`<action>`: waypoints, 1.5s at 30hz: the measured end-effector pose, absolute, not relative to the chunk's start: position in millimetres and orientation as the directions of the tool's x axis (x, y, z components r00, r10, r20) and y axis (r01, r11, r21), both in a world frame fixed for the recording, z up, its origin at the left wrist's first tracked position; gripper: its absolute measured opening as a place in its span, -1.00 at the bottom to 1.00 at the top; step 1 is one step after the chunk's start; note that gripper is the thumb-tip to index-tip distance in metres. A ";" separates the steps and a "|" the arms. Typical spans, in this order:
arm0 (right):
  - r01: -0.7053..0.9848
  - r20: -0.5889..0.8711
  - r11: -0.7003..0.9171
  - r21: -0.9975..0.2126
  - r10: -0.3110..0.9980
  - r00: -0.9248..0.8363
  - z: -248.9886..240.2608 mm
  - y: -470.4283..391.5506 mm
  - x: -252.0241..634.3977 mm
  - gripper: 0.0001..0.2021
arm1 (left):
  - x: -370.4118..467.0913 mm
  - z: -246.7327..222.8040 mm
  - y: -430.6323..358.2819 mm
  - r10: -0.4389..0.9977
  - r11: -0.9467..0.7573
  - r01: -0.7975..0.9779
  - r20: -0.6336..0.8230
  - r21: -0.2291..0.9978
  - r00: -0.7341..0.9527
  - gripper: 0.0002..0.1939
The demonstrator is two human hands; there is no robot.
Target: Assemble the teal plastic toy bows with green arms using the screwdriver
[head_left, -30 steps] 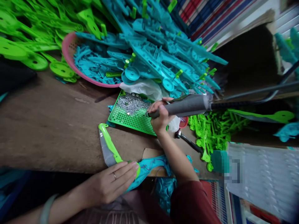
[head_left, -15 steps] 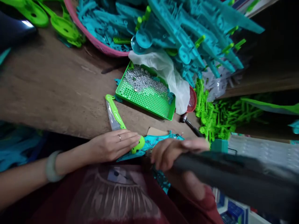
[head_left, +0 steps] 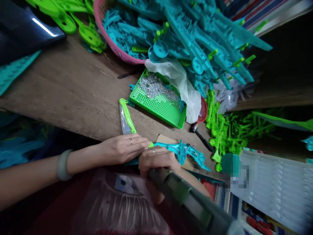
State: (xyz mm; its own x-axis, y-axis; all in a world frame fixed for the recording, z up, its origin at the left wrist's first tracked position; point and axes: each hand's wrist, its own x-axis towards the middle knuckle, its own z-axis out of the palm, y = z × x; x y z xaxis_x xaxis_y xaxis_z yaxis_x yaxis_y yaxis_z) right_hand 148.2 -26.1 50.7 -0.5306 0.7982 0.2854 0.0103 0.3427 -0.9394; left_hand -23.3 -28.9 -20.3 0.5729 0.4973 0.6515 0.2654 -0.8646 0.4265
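My left hand (head_left: 123,149) lies over a lime-green plastic toy part (head_left: 128,118) with a silvery blade-like strip, pressing it near the table's front edge. The part's upper end sticks out past my fingers. Close beside it, my right hand (head_left: 160,161) is wrapped around a dark, long electric screwdriver (head_left: 188,199), whose body slants toward the camera at lower right. The screwdriver's tip is hidden behind my hand. A translucent teal plastic frame (head_left: 182,151) with thin wires lies just beyond my right hand, on a piece of cardboard (head_left: 162,138).
A green perforated tray (head_left: 156,111) holds many small screws, with a white plastic bag (head_left: 193,101) draped over its edge. Behind stands a pink basket (head_left: 122,55) heaped with teal parts. A hammer (head_left: 202,137), red basket (head_left: 202,109) and lime-green parts (head_left: 220,124) lie right.
My right hand has come down and left with the electric screwdriver, now next to my left hand. More of the teal frame shows. The whole view has shifted slightly.
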 end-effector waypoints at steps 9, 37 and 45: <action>-0.094 0.293 0.396 -0.913 0.481 -0.826 62.3 1.1 150.5 -0.60 | -21.4 -16.8 -28.2 0.489 -0.871 0.279 0.668 0.404 0.561 -0.55; 0.782 0.102 0.352 -0.514 0.931 -0.351 42.1 -43.4 387.8 -0.72 | 66.3 -10.8 -34.9 0.489 -0.872 0.457 0.258 0.175 0.834 -0.09; 0.610 -0.050 0.281 -0.741 0.883 -0.467 59.7 -9.5 359.2 -0.91 | 57.6 5.6 -33.2 0.519 -0.842 0.478 0.137 0.251 0.844 -0.08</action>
